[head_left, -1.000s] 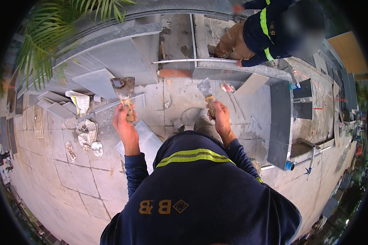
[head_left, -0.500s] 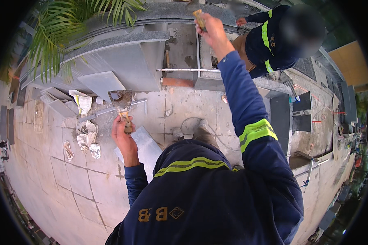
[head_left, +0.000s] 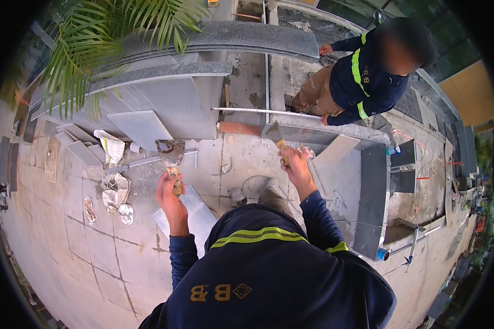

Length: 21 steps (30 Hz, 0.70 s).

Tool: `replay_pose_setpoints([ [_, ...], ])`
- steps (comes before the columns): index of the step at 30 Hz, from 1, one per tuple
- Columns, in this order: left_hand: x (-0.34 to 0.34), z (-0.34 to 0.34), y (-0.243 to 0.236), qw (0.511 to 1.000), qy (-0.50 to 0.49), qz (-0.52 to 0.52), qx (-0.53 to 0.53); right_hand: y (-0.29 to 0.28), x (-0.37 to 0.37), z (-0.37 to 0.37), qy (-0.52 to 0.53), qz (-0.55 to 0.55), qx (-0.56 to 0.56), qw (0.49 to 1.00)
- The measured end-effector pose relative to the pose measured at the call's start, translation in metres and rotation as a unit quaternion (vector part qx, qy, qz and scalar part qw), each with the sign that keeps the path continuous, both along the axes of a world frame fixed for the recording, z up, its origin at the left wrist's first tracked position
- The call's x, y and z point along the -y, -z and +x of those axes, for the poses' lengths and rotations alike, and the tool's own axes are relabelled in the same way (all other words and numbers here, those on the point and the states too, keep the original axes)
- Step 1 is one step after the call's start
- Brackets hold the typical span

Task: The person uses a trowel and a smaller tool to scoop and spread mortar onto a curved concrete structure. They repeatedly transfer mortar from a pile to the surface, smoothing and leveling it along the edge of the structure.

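In my left hand [head_left: 173,194] is a wide scraper [head_left: 170,154], held upright by its worn handle, with a dark, dirty patch on the blade. My right hand [head_left: 295,167] grips a narrower putty knife [head_left: 275,134], blade pointing up and a little left. The two tools are apart, both held over the paved floor [head_left: 115,257] in front of my body. A loose grey slab [head_left: 195,204] lies below my left hand. Beyond the putty knife stands a low grey stone wall [head_left: 321,129].
A co-worker [head_left: 368,82] at upper right bends over the walls, hands at a slab edge and a white bar. Stacked slabs [head_left: 214,38], a leaning panel [head_left: 140,125], palm fronds [head_left: 82,49] and white sacks [head_left: 115,194] are at left and top. A dark panel [head_left: 370,197] stands right.
My right arm swung high toward the top slabs half a second ago and is now back down beside the left. The co-worker's head and upper body have shifted slightly.
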<state>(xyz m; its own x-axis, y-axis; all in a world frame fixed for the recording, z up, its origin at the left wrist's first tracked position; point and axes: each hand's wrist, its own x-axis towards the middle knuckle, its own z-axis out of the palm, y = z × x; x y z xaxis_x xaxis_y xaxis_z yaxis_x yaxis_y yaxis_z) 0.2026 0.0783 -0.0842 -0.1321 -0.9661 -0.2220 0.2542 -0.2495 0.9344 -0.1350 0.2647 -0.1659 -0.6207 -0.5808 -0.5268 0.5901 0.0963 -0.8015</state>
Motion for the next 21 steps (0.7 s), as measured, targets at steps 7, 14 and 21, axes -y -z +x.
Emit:
replay_pose_setpoints([
  [7,0.024,-0.049,-0.013,0.998,0.062,-0.031,-0.012,0.031,-0.081,0.039,0.101,0.092,0.073,0.988],
  [14,0.011,-0.082,-0.016,0.992,0.121,-0.017,-0.020,0.032,-0.078,0.025,0.114,0.082,0.016,0.990],
  [21,0.005,-0.076,-0.014,0.993,0.109,0.000,-0.032,0.038,-0.069,0.027,0.078,0.084,-0.004,0.993],
])
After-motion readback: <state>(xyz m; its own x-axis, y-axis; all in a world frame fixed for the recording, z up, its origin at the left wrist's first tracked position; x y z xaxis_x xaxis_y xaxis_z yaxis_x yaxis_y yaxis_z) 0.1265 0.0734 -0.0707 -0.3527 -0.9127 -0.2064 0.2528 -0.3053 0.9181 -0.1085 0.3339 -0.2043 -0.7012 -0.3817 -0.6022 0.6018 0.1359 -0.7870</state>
